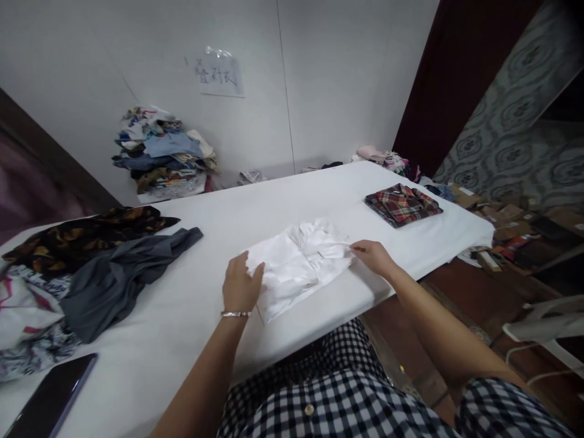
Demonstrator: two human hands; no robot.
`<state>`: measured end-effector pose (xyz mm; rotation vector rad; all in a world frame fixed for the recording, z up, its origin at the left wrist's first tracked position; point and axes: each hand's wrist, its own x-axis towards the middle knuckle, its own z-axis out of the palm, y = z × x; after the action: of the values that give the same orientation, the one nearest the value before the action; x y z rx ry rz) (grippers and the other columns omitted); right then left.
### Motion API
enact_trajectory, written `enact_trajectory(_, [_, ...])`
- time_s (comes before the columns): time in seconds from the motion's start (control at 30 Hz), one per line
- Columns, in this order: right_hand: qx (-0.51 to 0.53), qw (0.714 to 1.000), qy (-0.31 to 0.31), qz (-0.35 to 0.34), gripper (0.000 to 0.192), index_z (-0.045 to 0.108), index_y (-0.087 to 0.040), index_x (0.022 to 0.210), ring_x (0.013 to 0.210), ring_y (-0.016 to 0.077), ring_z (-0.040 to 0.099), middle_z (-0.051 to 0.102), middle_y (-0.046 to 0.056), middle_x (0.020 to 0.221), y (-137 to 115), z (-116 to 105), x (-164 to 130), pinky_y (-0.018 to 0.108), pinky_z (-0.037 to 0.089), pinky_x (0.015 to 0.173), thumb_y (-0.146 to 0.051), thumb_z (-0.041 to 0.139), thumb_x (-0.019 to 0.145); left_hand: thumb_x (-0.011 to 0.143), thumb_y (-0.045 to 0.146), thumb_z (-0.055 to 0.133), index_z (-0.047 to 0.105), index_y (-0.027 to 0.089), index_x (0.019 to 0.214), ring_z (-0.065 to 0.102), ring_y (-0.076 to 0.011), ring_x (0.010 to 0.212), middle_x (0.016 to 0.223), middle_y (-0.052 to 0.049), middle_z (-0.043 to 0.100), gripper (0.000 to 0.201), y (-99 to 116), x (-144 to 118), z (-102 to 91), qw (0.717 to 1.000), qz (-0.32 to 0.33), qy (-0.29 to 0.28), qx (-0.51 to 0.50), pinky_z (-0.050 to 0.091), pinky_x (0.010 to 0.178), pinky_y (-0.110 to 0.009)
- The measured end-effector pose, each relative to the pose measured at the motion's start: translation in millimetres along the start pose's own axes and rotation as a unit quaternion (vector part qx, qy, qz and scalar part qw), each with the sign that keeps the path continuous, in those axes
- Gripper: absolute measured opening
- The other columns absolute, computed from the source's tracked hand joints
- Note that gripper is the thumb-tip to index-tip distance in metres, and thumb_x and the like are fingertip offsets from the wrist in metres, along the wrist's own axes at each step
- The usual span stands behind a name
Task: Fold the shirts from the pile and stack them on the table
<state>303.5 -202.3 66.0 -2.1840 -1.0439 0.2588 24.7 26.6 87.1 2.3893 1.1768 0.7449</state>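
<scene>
A white shirt (303, 261) lies partly folded on the white-covered table (214, 213), its crumpled collar end toward the far right. At its left edge rests my left hand (241, 283), thumb and fingers apart, with a bracelet on the wrist. On the opposite side, my right hand (376, 257) pinches the shirt's right edge between thumb and fingers. Beyond that hand, a red plaid shirt (404, 204) sits folded in a flat bundle.
Loose clothes lie on the left, among them a dark grey garment (123, 280) and a black-and-brown patterned one (91, 237). A phone (55, 395) is at the near left. Behind the table rises a clothes pile (164, 152). Cardboard boxes (511, 219) fill the floor at right.
</scene>
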Motion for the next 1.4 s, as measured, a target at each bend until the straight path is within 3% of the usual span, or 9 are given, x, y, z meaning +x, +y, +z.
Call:
enact_trajectory(0.07, [0.021, 0.998, -0.047, -0.039, 0.021, 0.073, -0.022, 0.096, 0.096, 0.0216, 0.063, 0.071, 0.006, 0.104, 0, 0, -6, 0.036, 0.047, 0.088, -0.019, 0.059, 0.081, 0.087, 0.037, 0.052, 0.057, 0.018, 0.118, 0.058, -0.024, 0.104, 0.117, -0.012, 0.061, 0.037, 22, -17, 4.0, 0.992, 0.125, -0.033, -0.011, 0.043, 0.095, -0.037])
enact_trajectory(0.17, [0.02, 0.992, -0.095, -0.08, 0.031, 0.071, -0.024, 0.104, 0.114, 0.0236, 0.056, 0.065, 0.006, 0.12, -1, 4, -13, 0.041, 0.042, 0.1, -0.016, 0.065, 0.075, 0.087, 0.035, 0.055, 0.062, 0.021, 0.111, 0.053, -0.0253, 0.112, 0.117, -0.01, 0.063, 0.029, 56, -44, 19.7, 0.949, 0.28, -0.141, -0.008, 0.039, 0.098, -0.041])
enact_trajectory(0.27, [-0.013, 0.992, -0.082, -0.096, 0.027, 0.072, -0.023, 0.102, 0.119, 0.0242, 0.052, 0.065, 0.006, 0.12, -1, 8, -10, 0.043, 0.038, 0.103, -0.016, 0.063, 0.078, 0.081, 0.032, 0.064, 0.06, 0.022, 0.116, 0.046, -0.0286, 0.122, 0.129, -0.012, 0.056, 0.037, 77, -55, 41.0, 0.919, 0.349, -0.182, 0.025, 0.032, 0.103, -0.047])
enact_trajectory(0.43, [-0.045, 0.995, -0.046, -0.08, 0.024, 0.072, -0.021, 0.098, 0.098, 0.0224, 0.061, 0.07, 0.007, 0.102, -3, 18, 9, 0.036, 0.044, 0.091, -0.015, 0.052, 0.086, 0.083, 0.02, 0.057, 0.066, 0.017, 0.091, 0.053, -0.0276, 0.111, 0.108, -0.012, 0.065, 0.013, 84, -30, 60.0, 0.932, 0.293, -0.186, 0.102, 0.031, 0.101, -0.048])
enact_trajectory(0.6, [-0.048, 0.994, -0.055, -0.079, 0.023, 0.071, -0.019, 0.096, 0.097, 0.0219, 0.06, 0.069, 0.008, 0.1, -9, 27, 15, 0.033, 0.042, 0.089, -0.016, 0.05, 0.088, 0.086, 0.021, 0.05, 0.067, 0.016, 0.083, 0.057, -0.0272, 0.098, 0.092, -0.013, 0.066, 0.017, 77, -8, 61.3, 0.946, 0.238, -0.175, 0.138, 0.037, 0.087, -0.043])
enact_trajectory(0.8, [-0.015, 0.993, -0.081, -0.079, 0.031, 0.065, -0.022, 0.111, 0.103, 0.022, 0.057, 0.064, 0.007, 0.113, 1, 21, 1, 0.034, 0.042, 0.092, -0.027, 0.064, 0.081, 0.085, 0.017, 0.05, 0.066, 0.018, 0.087, 0.055, -0.0258, 0.099, 0.095, -0.011, 0.065, 0.016, 67, -13, 68.1, 0.943, 0.257, -0.161, 0.137, 0.036, 0.088, -0.042])
enact_trajectory(1.03, [-0.167, 0.981, 0.009, -0.102, 0.018, 0.064, -0.019, 0.093, 0.1, 0.0233, 0.052, 0.063, 0.01, 0.096, 6, 30, 4, 0.032, 0.041, 0.083, -0.018, 0.047, 0.088, 0.083, 0.01, 0.048, 0.066, 0.019, 0.093, 0.054, -0.0249, 0.107, 0.115, -0.01, 0.063, 0.022, 63, -22, 74.9, 0.938, 0.303, -0.133, 0.104, 0.031, 0.101, -0.046])
enact_trajectory(1.17, [-0.184, 0.974, -0.008, -0.131, 0.019, 0.063, -0.018, 0.092, 0.099, 0.0232, 0.052, 0.063, 0.01, 0.097, 9, 32, 1, 0.033, 0.042, 0.083, -0.016, 0.045, 0.088, 0.086, 0.008, 0.044, 0.066, 0.02, 0.094, 0.053, -0.0253, 0.109, 0.123, -0.01, 0.06, 0.026, 57, -28, 79.0, 0.922, 0.342, -0.121, 0.136, 0.03, 0.104, -0.048])
enact_trajectory(1.4, [-0.167, 0.965, -0.033, -0.198, 0.034, 0.066, -0.016, 0.11, 0.114, 0.0247, 0.053, 0.063, 0.012, 0.119, 16, 13, -7, 0.041, 0.042, 0.098, -0.012, 0.043, 0.086, 0.085, 0.007, 0.045, 0.064, 0.02, 0.091, 0.053, -0.023, 0.103, 0.103, -0.007, 0.065, 0.024, 54, -33, 79.3, 0.913, 0.364, -0.135, 0.128, 0.028, 0.106, -0.049])
